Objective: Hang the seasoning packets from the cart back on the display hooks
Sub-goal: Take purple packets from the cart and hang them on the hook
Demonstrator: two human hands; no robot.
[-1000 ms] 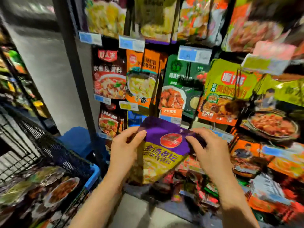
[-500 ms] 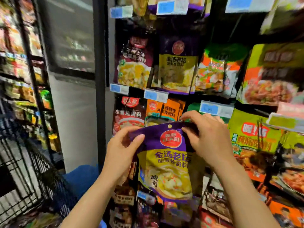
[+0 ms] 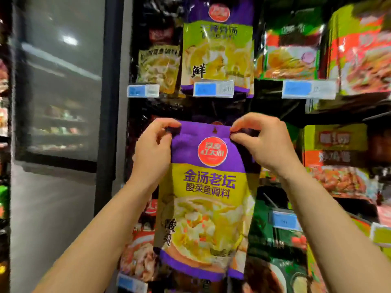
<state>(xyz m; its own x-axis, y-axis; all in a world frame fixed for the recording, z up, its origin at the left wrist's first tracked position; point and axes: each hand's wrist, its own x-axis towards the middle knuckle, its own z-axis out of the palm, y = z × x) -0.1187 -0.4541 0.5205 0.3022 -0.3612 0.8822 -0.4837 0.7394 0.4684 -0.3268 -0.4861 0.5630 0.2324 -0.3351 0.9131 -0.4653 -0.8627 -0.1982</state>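
Note:
A purple and yellow seasoning packet (image 3: 207, 199) with a red round logo hangs upright in front of the display rack. My left hand (image 3: 153, 149) pinches its top left corner and my right hand (image 3: 264, 140) pinches its top right corner. The packet's small hang hole (image 3: 215, 130) sits between my fingers at the top edge. Directly above hangs a matching purple and yellow packet (image 3: 218, 49) with a blue price tag (image 3: 213, 88) at its foot. The hook itself is not visible. The cart is out of view.
Other seasoning packets fill the rack: green and orange ones (image 3: 292, 51) at upper right, a yellow and orange one (image 3: 336, 157) at right, dark ones (image 3: 158, 60) at upper left. A black rack post (image 3: 110, 92) and a glass cooler door (image 3: 61, 81) stand at left.
Both hands have lifted the packet from waist height up to the upper rows and shifted their grip to its top corners. The view has tilted upward, and the cart has left the frame.

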